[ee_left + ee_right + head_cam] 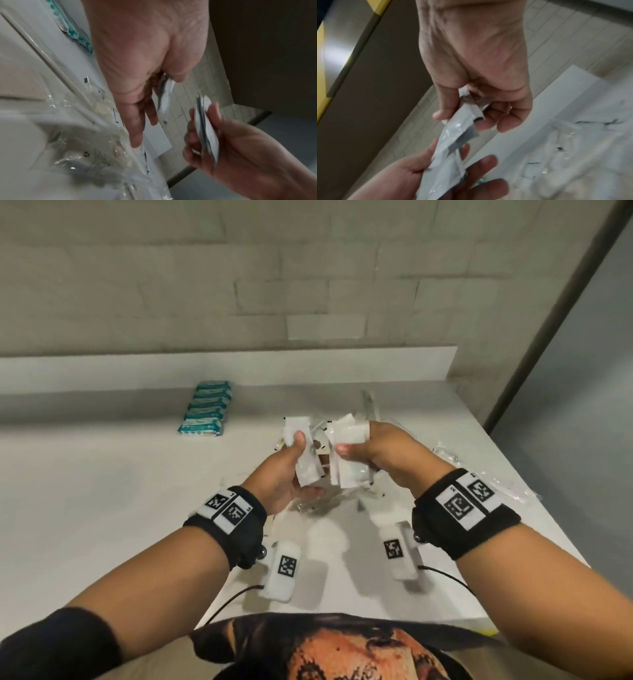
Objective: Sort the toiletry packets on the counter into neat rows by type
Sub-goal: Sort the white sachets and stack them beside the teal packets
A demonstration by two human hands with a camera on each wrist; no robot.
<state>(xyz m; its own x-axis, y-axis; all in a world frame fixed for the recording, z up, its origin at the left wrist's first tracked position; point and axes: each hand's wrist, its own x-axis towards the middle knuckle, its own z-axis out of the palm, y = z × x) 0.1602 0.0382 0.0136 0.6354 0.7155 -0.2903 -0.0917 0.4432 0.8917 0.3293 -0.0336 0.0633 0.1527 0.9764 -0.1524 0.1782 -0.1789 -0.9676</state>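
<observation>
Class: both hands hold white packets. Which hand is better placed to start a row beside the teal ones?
Probably the left hand: it holds flat white paper packets on the side nearer the teal-and-white wrapped packets.

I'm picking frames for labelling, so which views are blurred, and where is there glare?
Head view: mostly sharp, teal packets crisp, white packets slightly washed out. Left wrist view: motion blur on the right hand, glare on clear wrappers. Right wrist view: soft throughout; counter smeared, left hand blurred.
</observation>
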